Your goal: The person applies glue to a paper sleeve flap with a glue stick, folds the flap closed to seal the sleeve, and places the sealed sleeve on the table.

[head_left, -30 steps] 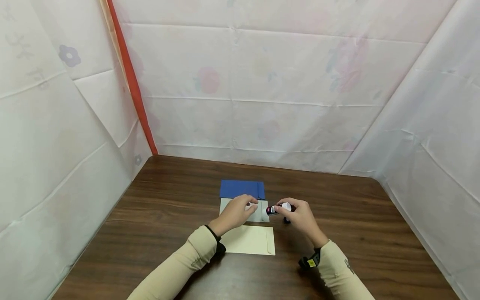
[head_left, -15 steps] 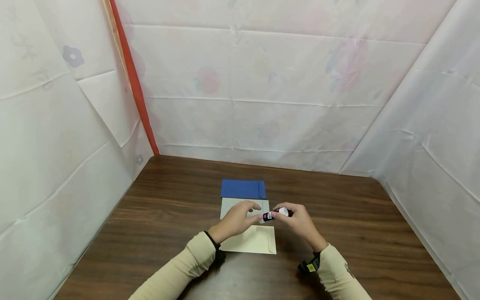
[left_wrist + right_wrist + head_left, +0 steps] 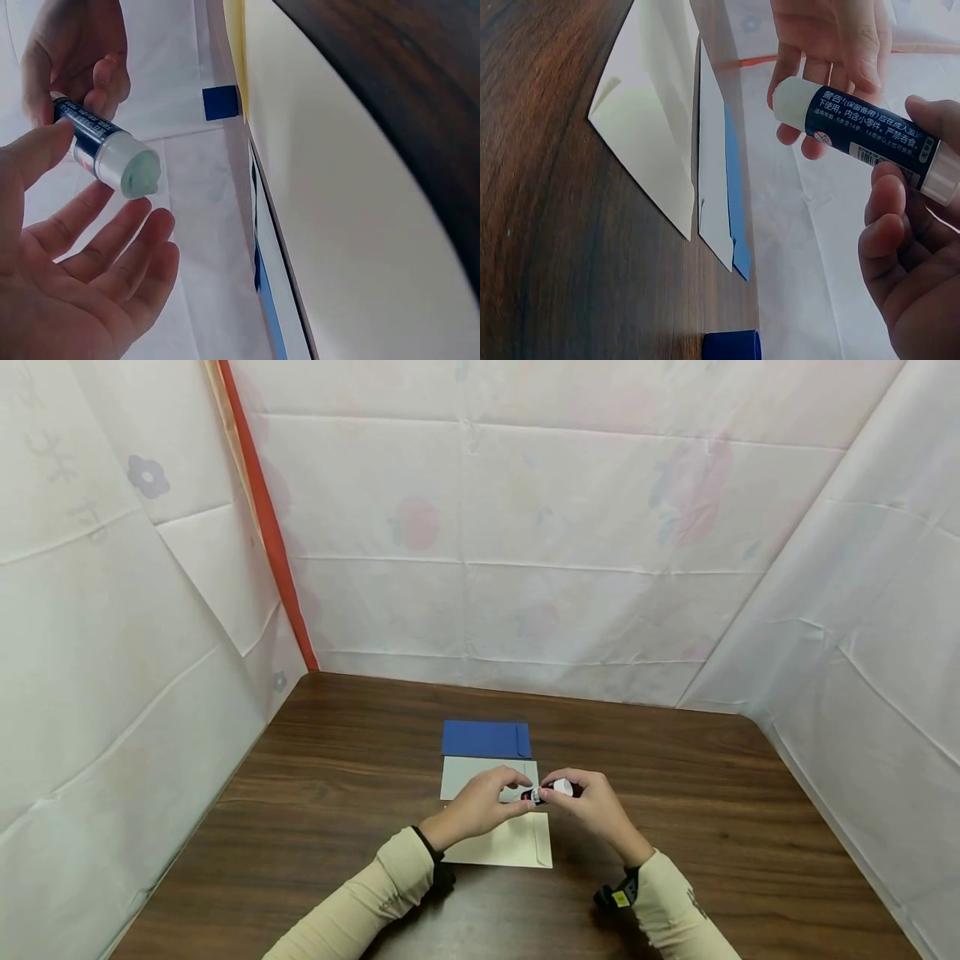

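Note:
A glue stick point(image 3: 870, 135) with a dark blue label has its cap off, and pale glue shows at its end in the left wrist view. My right hand point(image 3: 597, 806) pinches its base between thumb and fingers, tilting it over the table. Close around the glue end is my left hand point(image 3: 480, 806), its thumb overlapping the label and its fingers point(image 3: 142, 277) spread loosely beneath, not curled round it. Under the hands lie a pale grey envelope point(image 3: 465, 772) and a cream envelope point(image 3: 498, 845); a blue envelope point(image 3: 482, 738) lies just beyond.
A blue cap point(image 3: 731, 346) stands on the brown wood table point(image 3: 360, 752), to the right of the envelopes; my right hand hides it in the head view. White patterned sheets point(image 3: 525, 610) hang along the back and both sides.
The left hand has moved right and slightly toward me, closing up to the glue stick. The right hand has shifted slightly left with the stick, and the hands now nearly meet.

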A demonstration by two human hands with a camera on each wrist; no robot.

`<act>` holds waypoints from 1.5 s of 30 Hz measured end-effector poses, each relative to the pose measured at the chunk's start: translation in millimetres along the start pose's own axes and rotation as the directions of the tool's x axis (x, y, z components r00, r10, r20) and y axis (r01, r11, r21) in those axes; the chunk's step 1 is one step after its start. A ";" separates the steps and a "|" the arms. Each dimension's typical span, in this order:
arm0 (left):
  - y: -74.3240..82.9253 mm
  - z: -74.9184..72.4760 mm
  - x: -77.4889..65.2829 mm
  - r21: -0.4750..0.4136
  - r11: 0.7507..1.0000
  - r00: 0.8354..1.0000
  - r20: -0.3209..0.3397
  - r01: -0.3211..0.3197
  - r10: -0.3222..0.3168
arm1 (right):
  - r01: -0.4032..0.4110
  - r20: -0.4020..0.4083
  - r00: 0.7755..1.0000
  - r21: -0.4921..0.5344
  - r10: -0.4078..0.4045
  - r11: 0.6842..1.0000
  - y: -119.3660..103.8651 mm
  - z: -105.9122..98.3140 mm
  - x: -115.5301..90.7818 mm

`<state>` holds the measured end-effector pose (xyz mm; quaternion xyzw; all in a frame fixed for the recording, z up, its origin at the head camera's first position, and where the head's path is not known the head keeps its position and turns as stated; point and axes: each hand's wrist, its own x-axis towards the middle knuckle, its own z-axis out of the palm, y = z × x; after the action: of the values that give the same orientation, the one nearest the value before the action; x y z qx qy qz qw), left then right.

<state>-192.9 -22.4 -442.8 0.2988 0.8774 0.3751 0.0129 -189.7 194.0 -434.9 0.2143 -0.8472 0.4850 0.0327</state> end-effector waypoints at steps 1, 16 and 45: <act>0.2 0.3 0.0 -0.004 1.000 1.000 0.002 -0.002 0.002 | 0.010 0.002 1.000 0.001 -0.010 1.000 0.1 0.5 -0.1; -2.1 6.6 -1.9 -0.101 0.994 0.999 -0.011 -0.040 0.039 | 0.026 0.036 0.999 0.058 -0.029 0.998 -38.6 -1.3 -7.5; -2.1 4.9 -2.6 -0.226 0.974 0.999 -0.050 0.001 -0.012 | -0.040 0.064 0.998 0.167 0.030 0.985 2.9 1.1 -3.8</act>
<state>-190.6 -21.7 -448.2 0.2828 0.8302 0.4797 0.0257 -187.2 195.6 -438.8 0.2160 -0.8075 0.5485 -0.0200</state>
